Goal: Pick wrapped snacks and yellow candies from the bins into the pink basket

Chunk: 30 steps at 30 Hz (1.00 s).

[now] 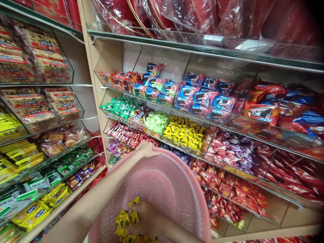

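A pink perforated plastic basket (174, 189) is tilted up in front of the shelves, its inside facing me. My left hand (146, 150) is closed over the far rim of this basket. Down inside it, my right hand (146, 216) is slightly blurred, its fingers curled around yellow-wrapped candies (123, 221). More of the same candies lie under and beside the fingers at the basket's near side. Part of that pile is hidden by the hand and cut off by the picture's lower edge.
Glass-fronted bins ahead hold more yellow candies (183, 133), green-wrapped sweets (157, 121), blue-and-pink packets (199, 96) and red-and-purple sweets (233, 148). A second shelf unit with packaged snacks (27, 104) stands at left. A glass shelf edge (177, 40) crosses above.
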Each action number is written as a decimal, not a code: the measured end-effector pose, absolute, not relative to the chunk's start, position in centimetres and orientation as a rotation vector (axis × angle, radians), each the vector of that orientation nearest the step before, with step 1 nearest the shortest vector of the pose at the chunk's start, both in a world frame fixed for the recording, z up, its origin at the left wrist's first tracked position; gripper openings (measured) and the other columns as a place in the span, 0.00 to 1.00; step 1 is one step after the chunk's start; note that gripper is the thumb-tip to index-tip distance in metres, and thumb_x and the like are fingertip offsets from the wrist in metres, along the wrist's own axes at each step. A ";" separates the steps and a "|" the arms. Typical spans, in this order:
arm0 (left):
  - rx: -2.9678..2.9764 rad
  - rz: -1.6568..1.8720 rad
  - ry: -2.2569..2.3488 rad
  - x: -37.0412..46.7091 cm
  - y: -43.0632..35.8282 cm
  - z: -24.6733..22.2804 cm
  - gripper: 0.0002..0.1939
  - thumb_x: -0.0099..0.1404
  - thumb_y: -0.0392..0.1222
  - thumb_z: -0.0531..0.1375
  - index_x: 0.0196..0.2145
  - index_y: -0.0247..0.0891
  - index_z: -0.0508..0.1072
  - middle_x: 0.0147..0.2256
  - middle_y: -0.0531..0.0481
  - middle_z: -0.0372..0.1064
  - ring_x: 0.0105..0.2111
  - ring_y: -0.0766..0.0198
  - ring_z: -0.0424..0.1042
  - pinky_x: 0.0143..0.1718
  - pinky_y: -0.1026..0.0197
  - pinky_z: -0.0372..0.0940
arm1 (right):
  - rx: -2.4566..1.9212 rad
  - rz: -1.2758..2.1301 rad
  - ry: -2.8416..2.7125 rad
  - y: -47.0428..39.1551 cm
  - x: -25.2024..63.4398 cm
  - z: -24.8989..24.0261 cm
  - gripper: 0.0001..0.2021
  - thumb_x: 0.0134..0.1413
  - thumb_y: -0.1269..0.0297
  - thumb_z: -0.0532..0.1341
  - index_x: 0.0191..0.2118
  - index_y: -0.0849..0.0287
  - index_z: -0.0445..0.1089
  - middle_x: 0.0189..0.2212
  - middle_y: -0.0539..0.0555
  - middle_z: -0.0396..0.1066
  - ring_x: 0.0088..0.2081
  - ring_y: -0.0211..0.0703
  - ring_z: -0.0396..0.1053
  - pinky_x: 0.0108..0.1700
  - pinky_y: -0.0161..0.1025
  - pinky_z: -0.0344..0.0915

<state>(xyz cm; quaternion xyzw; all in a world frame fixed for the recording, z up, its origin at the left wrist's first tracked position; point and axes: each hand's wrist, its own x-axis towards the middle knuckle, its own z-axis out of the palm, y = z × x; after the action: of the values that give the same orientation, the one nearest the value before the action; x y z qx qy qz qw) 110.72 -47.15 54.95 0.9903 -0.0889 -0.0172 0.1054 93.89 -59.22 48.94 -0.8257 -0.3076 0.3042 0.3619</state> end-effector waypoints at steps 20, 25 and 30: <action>2.904 -0.044 -0.273 110.3 -47.1 55.2 0.34 0.49 0.73 0.49 0.33 0.40 0.74 0.37 0.41 0.74 0.39 0.49 0.72 0.38 0.55 0.66 | -1.436 1.009 -0.158 -61.0 96.7 48.6 0.19 0.40 0.52 0.64 0.39 0.55 0.70 0.37 0.51 0.68 0.33 0.39 0.66 0.28 0.35 0.64; 2.904 -0.042 -0.260 110.3 -47.2 55.0 0.35 0.49 0.73 0.50 0.35 0.39 0.74 0.38 0.41 0.73 0.39 0.49 0.72 0.37 0.55 0.66 | -1.771 0.952 -0.324 -59.9 97.8 47.7 0.23 0.34 0.52 0.67 0.40 0.53 0.70 0.33 0.50 0.67 0.28 0.37 0.64 0.24 0.34 0.61; 2.911 -0.046 -0.241 110.1 -47.3 54.9 0.37 0.48 0.75 0.49 0.36 0.39 0.73 0.40 0.40 0.73 0.40 0.49 0.71 0.38 0.56 0.66 | -1.800 0.974 -0.407 -58.5 98.8 47.1 0.17 0.30 0.51 0.69 0.29 0.54 0.72 0.24 0.47 0.67 0.22 0.35 0.61 0.21 0.34 0.58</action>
<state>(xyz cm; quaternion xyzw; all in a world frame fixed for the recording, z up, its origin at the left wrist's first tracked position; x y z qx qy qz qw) 110.13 -47.29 54.94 0.9904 -0.0821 -0.0155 0.1099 98.75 -58.49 47.07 -0.7453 -0.1686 0.4033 0.5035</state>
